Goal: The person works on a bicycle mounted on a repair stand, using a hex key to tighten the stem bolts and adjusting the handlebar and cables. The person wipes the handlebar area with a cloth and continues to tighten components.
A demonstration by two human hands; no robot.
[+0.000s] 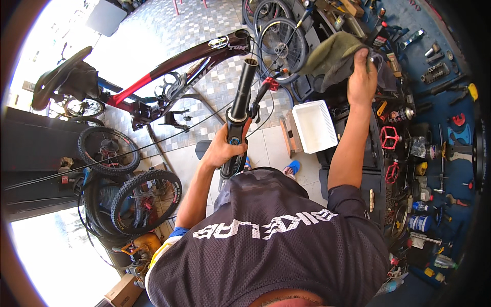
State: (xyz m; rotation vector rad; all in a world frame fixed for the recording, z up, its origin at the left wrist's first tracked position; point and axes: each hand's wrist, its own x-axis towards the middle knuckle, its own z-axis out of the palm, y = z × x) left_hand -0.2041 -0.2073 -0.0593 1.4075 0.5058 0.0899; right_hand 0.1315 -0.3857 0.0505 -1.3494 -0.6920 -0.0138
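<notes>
My left hand [227,150] is wrapped round a black bicycle fork [237,123] just below its crown. The fork's dark steerer tube [241,92] points up and away from me, its open end uppermost. Out to the right, my raised right hand [362,79] grips an olive-green and grey cloth [335,57], which hangs bunched from the fingers near the tool bench. Beyond the fork is a dark red and black bicycle frame [171,64], with its saddle [61,77] at the far left. A red-and-black brake lever [268,84] hangs on its cable beside the steerer tube.
A white plastic tray [313,127] stands between the fork and the bench. Tools and red pedals [389,137] crowd the right side, before a blue tool board [434,41]. Loose wheels [146,202] lie at left; more bicycle wheels [281,43] stand behind. Cables cross the middle.
</notes>
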